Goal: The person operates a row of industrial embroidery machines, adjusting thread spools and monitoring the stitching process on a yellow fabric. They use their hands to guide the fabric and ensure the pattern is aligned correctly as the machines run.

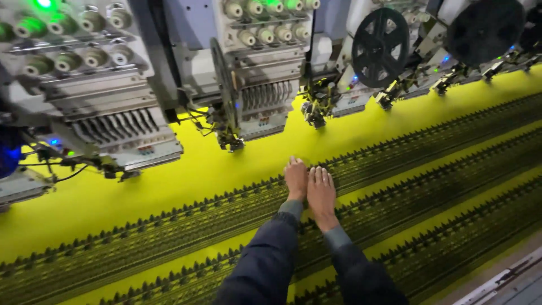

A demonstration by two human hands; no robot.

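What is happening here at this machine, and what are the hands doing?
A person leans over a long embroidery machine. The left hand and the right hand lie flat, side by side, on the yellow fabric, at the upper edge of a dark stitched band. Neither hand holds anything. The sewing heads stand just beyond the fingertips, over plain cloth.

Both arms stretch forward in dark sleeves with grey cuffs. The left hand [296, 178] and right hand [321, 191] lie palm down, side by side and touching, fingers [323, 175] straight and together, holding nothing.
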